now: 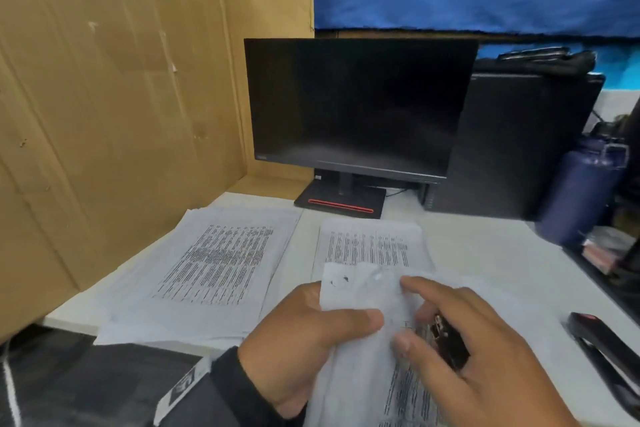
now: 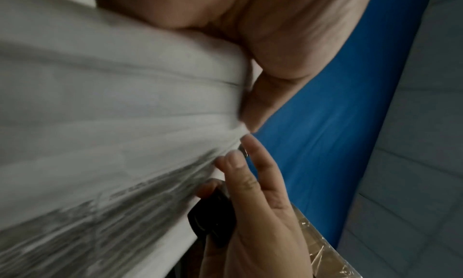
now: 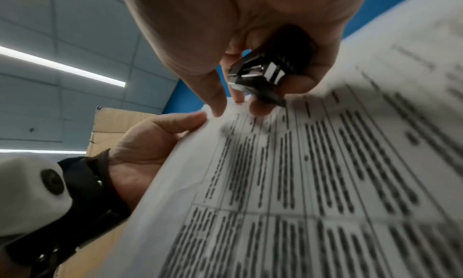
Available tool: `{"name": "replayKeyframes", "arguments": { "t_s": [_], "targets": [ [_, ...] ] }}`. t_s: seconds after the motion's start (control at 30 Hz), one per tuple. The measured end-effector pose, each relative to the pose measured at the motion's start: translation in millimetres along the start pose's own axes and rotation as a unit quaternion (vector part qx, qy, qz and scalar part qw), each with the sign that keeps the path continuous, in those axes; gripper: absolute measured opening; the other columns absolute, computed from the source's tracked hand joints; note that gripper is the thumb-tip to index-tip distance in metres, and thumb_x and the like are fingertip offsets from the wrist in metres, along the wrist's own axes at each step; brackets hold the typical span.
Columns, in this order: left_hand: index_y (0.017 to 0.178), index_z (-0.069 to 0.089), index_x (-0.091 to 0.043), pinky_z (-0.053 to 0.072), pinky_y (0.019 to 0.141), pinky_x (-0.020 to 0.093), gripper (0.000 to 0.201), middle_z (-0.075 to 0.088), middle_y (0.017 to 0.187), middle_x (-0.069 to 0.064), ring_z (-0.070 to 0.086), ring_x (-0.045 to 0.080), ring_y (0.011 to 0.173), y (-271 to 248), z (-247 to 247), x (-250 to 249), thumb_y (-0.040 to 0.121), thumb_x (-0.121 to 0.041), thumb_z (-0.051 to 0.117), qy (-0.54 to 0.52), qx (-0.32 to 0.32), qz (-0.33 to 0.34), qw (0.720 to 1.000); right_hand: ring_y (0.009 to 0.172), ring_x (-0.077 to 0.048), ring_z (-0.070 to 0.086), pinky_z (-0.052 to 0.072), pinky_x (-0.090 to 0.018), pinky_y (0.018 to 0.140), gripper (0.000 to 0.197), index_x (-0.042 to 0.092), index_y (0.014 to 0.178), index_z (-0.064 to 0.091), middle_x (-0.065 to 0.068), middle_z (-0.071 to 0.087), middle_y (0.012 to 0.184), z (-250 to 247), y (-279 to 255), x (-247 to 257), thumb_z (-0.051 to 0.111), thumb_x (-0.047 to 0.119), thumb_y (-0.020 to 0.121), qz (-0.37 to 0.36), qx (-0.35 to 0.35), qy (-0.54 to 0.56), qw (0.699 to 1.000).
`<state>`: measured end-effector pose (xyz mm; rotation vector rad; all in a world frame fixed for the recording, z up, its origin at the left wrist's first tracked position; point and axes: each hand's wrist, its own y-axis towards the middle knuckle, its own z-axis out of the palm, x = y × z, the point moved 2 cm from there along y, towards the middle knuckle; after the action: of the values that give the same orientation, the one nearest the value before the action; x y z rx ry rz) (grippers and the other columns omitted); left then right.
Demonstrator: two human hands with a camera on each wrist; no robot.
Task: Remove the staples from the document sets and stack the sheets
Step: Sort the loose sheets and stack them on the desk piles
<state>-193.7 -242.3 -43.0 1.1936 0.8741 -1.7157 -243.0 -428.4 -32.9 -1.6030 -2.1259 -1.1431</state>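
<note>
My left hand (image 1: 311, 329) grips a printed document set (image 1: 367, 302) by its top corner, thumb on top, lifted off the desk. My right hand (image 1: 460, 333) holds a black staple remover (image 1: 446, 340) in its curled fingers, while its thumb and forefinger touch the corner of the set. In the right wrist view the staple remover (image 3: 265, 72) sits in the palm above the printed sheet (image 3: 300, 183). In the left wrist view the paper (image 2: 112, 123) fills the left side, with the right hand's fingers (image 2: 248, 163) at its edge. No staple can be made out.
Two stacks of printed sheets lie on the white desk, one at left (image 1: 207, 270), one in the middle (image 1: 370, 243). A black stapler (image 1: 602, 350) lies at right. A dark monitor (image 1: 356, 107), a computer tower (image 1: 519, 149), a blue bottle (image 1: 578, 194) and cardboard walls (image 1: 104, 97) surround the desk.
</note>
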Motion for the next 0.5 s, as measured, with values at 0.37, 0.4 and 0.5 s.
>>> {"name": "replayKeyframes", "arguments": {
  "t_s": [0.37,0.4,0.5],
  "targets": [
    [0.118,0.069,0.013,0.051,0.103,0.059,0.048,0.065,0.123,0.039,0.066,0.048,0.109,-2.5,3.6,2.5,0.078,-0.012,0.076,-0.040,-0.015,-0.053,0.998,0.061,-0.017,0.056,0.038,-0.023,0.062,0.029,0.028,0.105,0.079,0.006,0.068,0.086,12.2,-9.6,2.9,0.062,0.041,0.085,-0.138,-0.138,-0.184,0.963],
    [0.121,0.067,0.013,0.049,0.104,0.059,0.049,0.063,0.127,0.040,0.064,0.047,0.110,-2.5,3.3,2.3,0.079,-0.012,0.075,-0.051,-0.010,-0.063,0.997,0.061,-0.017,0.056,0.039,-0.023,0.062,0.029,0.027,0.105,0.079,0.006,0.067,0.086,11.4,-9.7,3.4,0.062,0.041,0.086,-0.136,-0.132,-0.179,0.965],
    [0.128,0.064,0.010,0.046,0.109,0.058,0.052,0.061,0.130,0.036,0.060,0.046,0.116,-2.9,3.7,1.6,0.083,-0.013,0.074,-0.068,0.007,-0.083,0.994,0.062,-0.019,0.059,0.047,-0.027,0.058,0.025,0.026,0.104,0.079,0.006,0.066,0.086,9.7,-9.5,3.4,0.064,0.038,0.087,-0.146,-0.130,-0.174,0.965]
  ]
}}
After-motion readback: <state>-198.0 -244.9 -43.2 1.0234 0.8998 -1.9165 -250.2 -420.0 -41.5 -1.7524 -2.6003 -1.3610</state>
